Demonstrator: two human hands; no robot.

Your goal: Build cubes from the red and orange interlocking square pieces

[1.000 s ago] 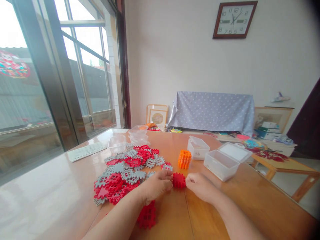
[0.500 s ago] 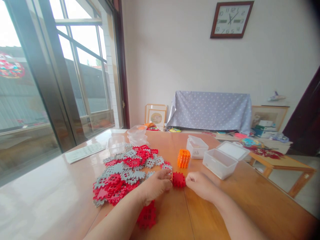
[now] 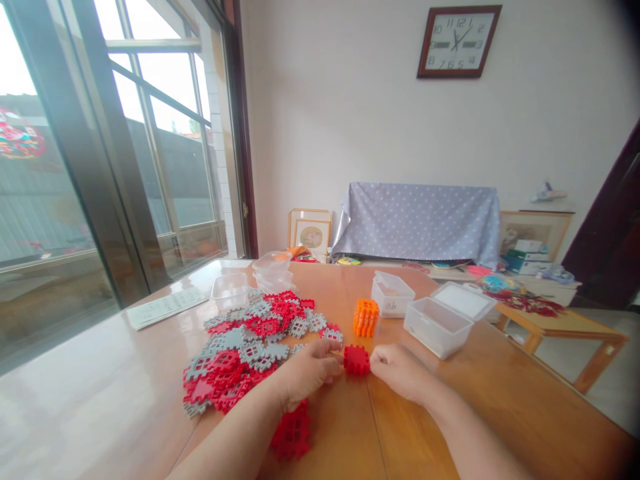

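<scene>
A small stack of red toothed plastic building tiles (image 3: 357, 360) sits on the table between my two hands. My left hand (image 3: 314, 368) is just left of it, fingers bent and slightly apart, with nothing visible in them. On the other side my right hand (image 3: 399, 371) is curled into a loose fist, its knuckles at or very near the stack's right side; whether it touches is unclear. Beside my left hand spreads a pile of red and grey tiles (image 3: 235, 363), some with window grids. A red window tile (image 3: 291, 432) lies below my left wrist. Behind the red stack stands an orange tile stack (image 3: 366, 317).
Two clear plastic boxes stand at the right: one box (image 3: 393, 297) with writing, and one box (image 3: 437, 330) with its lid open. Clear containers (image 3: 273, 270) and a printed sheet (image 3: 167, 307) lie at the back left. A wooden stool (image 3: 575, 333) is off to the right.
The view has shifted very slightly. Both hands and the red stack keep nearly the same places, with a little more gap showing between my left fingers and the stack.
</scene>
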